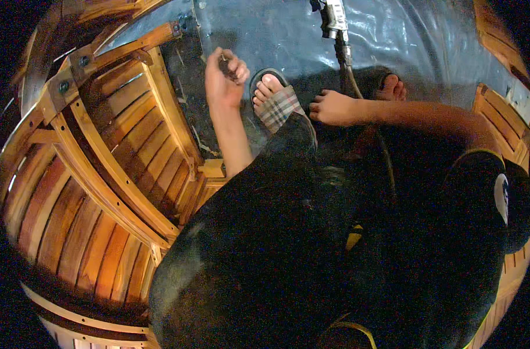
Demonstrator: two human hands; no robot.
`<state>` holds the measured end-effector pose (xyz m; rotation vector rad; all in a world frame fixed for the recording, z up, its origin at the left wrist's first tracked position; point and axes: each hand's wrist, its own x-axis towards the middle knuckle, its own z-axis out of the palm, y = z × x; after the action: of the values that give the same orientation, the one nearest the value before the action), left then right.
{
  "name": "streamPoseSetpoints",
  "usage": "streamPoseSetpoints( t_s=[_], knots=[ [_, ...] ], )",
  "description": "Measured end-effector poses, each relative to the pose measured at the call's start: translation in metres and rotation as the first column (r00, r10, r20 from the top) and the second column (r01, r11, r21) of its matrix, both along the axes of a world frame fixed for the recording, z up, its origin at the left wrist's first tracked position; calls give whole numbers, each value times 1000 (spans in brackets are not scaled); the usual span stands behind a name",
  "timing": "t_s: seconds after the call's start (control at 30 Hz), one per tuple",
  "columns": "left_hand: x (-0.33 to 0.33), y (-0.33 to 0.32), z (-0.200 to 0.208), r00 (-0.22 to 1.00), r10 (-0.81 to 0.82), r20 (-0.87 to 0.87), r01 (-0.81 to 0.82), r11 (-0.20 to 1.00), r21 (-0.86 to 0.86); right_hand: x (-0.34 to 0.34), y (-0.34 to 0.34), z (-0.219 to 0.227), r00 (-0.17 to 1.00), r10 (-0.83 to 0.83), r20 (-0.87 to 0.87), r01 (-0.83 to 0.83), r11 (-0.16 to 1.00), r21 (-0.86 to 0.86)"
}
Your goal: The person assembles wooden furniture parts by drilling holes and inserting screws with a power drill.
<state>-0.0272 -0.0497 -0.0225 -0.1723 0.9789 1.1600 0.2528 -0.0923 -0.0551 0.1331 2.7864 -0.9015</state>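
And here the left hand (224,84) is holding its fingers bent in toward the palm, a dark patch showing inside the curl; whether that is a small thing or only shadow, I cannot tell. Over on the right, the right hand (333,109) is lying sideways, fingers loosely bent, just beside the hose (352,81); whether it is gripping anything, I cannot tell.

The metal tool (335,22) is sitting at the top edge, beyond both hands, the hose running down from it. Its side is carrying a pale label with dark marks, too small for reading! A white badge (501,199) is showing on the dark clothing (265,232), its dark mark unclear. Between the hands, a sandal's checked strap (279,109) is crossing a foot, and slatted wood (111,224) is filling the left side.
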Motion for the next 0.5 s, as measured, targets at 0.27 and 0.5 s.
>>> streamPoseSetpoints(
  t_s=[0.27,0.5],
  knots=[
    [13,7,14,985,-38,-170,27,997,-67,0,-7,-9,997,44,-66,-45,999,-13],
    [26,-1,6,994,-83,-75,81,996,-23,-11,43,2,994,-108,35,108,994,1]
  ],
)
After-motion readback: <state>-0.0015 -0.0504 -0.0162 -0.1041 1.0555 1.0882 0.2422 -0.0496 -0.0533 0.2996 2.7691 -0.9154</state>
